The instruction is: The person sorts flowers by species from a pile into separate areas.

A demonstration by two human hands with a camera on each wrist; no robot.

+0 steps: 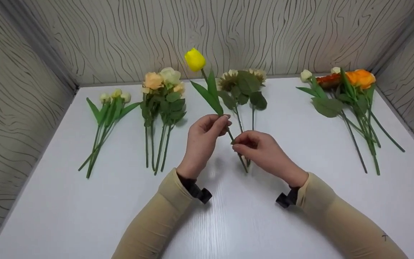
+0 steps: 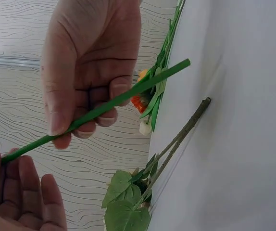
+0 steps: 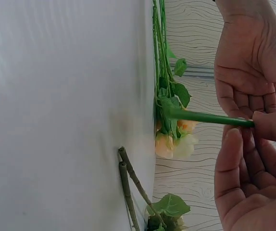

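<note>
A single yellow tulip with two green leaves is raised in front of me, its bloom tilted to the upper left. My left hand pinches its stem just below the leaves, between thumb and fingers. Lower on the same stem, my right hand grips it between thumb and fingertips. The bare green stem runs past the right hand to a cut end in the left wrist view. Behind the hands lie cream flowers with broad leaves, their stems partly hidden by the right hand.
On the white table, a small bunch of pale tulips lies at the left. Beside it are peach and cream roses. At the right rests a mixed bunch with an orange flower. Patterned walls enclose the table's back and sides.
</note>
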